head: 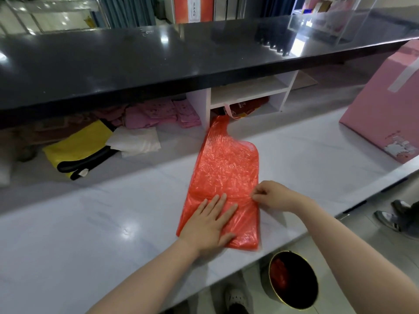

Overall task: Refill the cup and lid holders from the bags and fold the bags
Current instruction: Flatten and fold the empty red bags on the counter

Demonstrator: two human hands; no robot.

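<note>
One crinkled orange-red plastic bag [224,177] lies flat on the white marble tabletop [90,223], its long axis running away from the person, handle end farthest. The left hand [209,220] presses flat, fingers straight, on its near half; the right hand [272,196] pinches its right edge.

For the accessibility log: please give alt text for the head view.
A red plastic bag lies flat on a white counter; the left hand presses its near end while the right hand pinches its right edge. A pink box stands to the right.
</note>
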